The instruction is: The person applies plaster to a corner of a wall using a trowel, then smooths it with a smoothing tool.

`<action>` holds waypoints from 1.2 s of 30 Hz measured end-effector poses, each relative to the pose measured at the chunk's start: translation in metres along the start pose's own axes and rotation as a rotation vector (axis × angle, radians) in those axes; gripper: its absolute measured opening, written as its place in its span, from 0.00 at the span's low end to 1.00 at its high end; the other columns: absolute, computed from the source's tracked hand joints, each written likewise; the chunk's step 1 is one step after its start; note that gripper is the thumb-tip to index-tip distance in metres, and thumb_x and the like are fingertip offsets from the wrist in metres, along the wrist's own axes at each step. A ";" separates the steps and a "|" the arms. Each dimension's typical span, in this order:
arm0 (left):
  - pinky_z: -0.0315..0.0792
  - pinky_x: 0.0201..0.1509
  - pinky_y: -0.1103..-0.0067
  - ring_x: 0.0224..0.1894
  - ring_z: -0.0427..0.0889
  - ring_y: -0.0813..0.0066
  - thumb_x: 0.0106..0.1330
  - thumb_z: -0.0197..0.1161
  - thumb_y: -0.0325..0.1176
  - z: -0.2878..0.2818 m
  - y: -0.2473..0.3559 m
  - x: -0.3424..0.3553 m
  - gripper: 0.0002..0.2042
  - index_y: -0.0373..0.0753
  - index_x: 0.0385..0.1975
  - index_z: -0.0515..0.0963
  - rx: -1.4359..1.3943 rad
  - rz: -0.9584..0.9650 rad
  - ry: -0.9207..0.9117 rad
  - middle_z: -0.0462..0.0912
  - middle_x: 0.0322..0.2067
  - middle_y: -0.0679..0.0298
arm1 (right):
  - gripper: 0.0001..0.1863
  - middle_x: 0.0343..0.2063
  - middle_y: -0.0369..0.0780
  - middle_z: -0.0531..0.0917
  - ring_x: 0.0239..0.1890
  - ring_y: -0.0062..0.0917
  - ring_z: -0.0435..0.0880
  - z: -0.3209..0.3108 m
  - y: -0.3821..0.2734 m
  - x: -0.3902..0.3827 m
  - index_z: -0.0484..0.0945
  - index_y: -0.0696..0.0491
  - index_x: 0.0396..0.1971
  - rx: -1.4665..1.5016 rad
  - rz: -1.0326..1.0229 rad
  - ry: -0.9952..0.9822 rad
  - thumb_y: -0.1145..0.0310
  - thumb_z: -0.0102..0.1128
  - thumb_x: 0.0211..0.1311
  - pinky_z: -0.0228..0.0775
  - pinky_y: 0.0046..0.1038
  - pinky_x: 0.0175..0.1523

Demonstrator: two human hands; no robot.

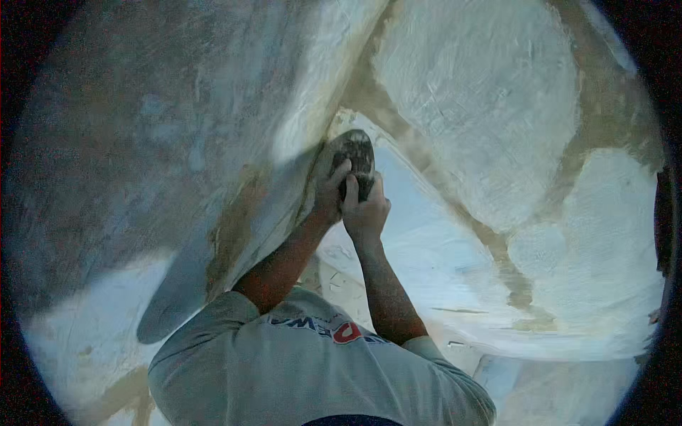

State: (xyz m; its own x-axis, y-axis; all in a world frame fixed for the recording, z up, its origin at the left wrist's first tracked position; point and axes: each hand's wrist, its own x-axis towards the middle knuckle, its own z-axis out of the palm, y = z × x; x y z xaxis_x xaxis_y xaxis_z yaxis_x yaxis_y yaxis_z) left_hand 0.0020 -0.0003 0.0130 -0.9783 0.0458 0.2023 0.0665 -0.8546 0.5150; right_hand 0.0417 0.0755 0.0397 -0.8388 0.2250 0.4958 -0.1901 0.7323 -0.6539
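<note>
Both of my arms reach out together toward a dark, rounded oblong thing (pixel 355 153) with a mottled, worn-looking top. What kind of thing it is cannot be made out. My left hand (pixel 330 192) grips its left side, and the thumb lies on top. My right hand (pixel 367 211) closes round its near right end, thumb also laid along it. The two hands are close together. Behind the thing is a pale, rough, plaster-like surface (pixel 419 213); whether it touches that surface is hidden.
Whitish rounded patches (pixel 483 106) are divided by brown bands (pixel 419 153). A large, shaded grey slope (pixel 163 135) rises at left, its edge running close beside my left hand. A long shadow falls at lower left. Something dark (pixel 662 220) stands at the right rim.
</note>
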 end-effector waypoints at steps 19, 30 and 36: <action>0.78 0.56 0.70 0.52 0.81 0.66 0.73 0.62 0.34 0.015 0.035 0.022 0.20 0.33 0.62 0.71 0.137 0.004 0.053 0.79 0.53 0.56 | 0.13 0.26 0.50 0.86 0.29 0.38 0.89 0.007 -0.022 0.023 0.78 0.61 0.40 0.189 -0.003 0.079 0.63 0.61 0.69 0.77 0.38 0.36; 0.80 0.55 0.72 0.52 0.82 0.68 0.72 0.63 0.31 -0.008 0.022 0.000 0.22 0.32 0.63 0.71 0.190 -0.087 0.160 0.79 0.54 0.55 | 0.18 0.35 0.51 0.87 0.39 0.38 0.90 0.012 -0.010 -0.014 0.77 0.60 0.49 0.257 0.156 0.034 0.61 0.61 0.70 0.79 0.36 0.43; 0.78 0.53 0.74 0.46 0.82 0.73 0.78 0.57 0.42 -0.014 -0.001 0.030 0.17 0.36 0.56 0.76 -0.010 0.067 -0.062 0.81 0.47 0.63 | 0.14 0.20 0.50 0.83 0.21 0.50 0.83 0.008 -0.021 0.036 0.74 0.55 0.45 -0.075 -0.174 0.005 0.60 0.59 0.70 0.76 0.47 0.27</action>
State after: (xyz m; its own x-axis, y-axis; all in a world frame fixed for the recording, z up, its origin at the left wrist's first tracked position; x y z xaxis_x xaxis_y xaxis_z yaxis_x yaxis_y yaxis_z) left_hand -0.0304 -0.0054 0.0075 -0.9577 0.0197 0.2871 0.1291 -0.8621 0.4900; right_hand 0.0113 0.0634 0.0670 -0.7937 0.0935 0.6010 -0.2939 0.8062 -0.5135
